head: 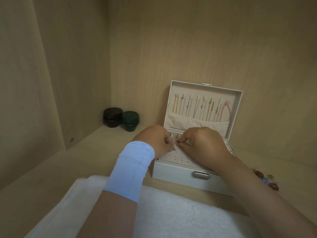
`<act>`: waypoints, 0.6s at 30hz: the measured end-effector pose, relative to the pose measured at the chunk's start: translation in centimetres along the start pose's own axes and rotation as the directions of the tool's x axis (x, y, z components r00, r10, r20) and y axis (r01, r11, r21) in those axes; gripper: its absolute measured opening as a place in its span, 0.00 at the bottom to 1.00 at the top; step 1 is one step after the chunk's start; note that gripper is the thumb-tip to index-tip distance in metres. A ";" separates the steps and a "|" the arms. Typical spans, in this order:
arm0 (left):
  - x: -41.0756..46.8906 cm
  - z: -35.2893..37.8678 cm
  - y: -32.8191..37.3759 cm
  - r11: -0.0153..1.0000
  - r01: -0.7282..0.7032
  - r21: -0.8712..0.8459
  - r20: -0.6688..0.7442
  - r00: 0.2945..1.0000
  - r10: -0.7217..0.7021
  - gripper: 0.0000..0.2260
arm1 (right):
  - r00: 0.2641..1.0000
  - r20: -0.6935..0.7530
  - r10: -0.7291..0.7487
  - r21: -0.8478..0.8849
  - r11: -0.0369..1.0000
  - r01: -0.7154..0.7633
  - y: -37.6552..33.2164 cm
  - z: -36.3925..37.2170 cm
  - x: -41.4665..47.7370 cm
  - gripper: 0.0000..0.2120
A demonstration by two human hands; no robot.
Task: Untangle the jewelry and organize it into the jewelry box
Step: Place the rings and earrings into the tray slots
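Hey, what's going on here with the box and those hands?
A person is working over an open jewelry box with both bare hands. The right hand pinches a small red-tipped piece just above the box's perforated panel. The left hand, fingers curled, sits close beside it; whether it grips anything is unclear. Several necklaces hang in a row inside the lid. A small pile of loose jewelry lies right of the box, so sorting is not finished.

Right grip point(204, 143) pinches a tiny red piece point(178, 142) over the perforated tray point(178, 156) of the jewelry box point(171, 173), left grip point(154, 140) beside
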State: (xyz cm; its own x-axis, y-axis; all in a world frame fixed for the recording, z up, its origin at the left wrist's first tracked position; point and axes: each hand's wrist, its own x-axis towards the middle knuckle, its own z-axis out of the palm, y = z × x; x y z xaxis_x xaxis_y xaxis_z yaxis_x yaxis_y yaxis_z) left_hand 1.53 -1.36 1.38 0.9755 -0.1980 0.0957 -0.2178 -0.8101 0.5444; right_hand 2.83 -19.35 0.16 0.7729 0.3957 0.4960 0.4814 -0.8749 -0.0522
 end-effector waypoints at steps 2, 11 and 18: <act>0.0 0.0 0.0 1.000 -0.001 0.000 0.000 1.000 0.001 0.07 | 1.000 -0.015 -0.013 -0.012 1.000 0.013 -0.1 0.4 0.0 0.03; 0.3 0.6 -0.3 1.000 -0.026 -0.016 -0.082 0.996 0.025 0.07 | 0.984 0.178 -0.018 0.070 0.998 0.006 0.4 -1.1 0.3 0.11; 0.7 1.5 -0.3 0.995 -0.072 0.065 -0.112 0.991 0.079 0.07 | 0.984 0.176 0.020 0.144 0.989 -0.046 0.6 -1.2 0.0 0.13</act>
State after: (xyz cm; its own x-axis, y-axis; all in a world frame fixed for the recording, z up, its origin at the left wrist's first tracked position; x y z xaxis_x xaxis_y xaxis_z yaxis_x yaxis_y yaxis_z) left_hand 2.20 -2.09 0.00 0.9526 -0.1982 0.2310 -0.2889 -0.8278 0.4810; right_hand 2.60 -20.23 1.20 0.8431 0.4211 0.3346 0.4999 -0.8430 -0.1987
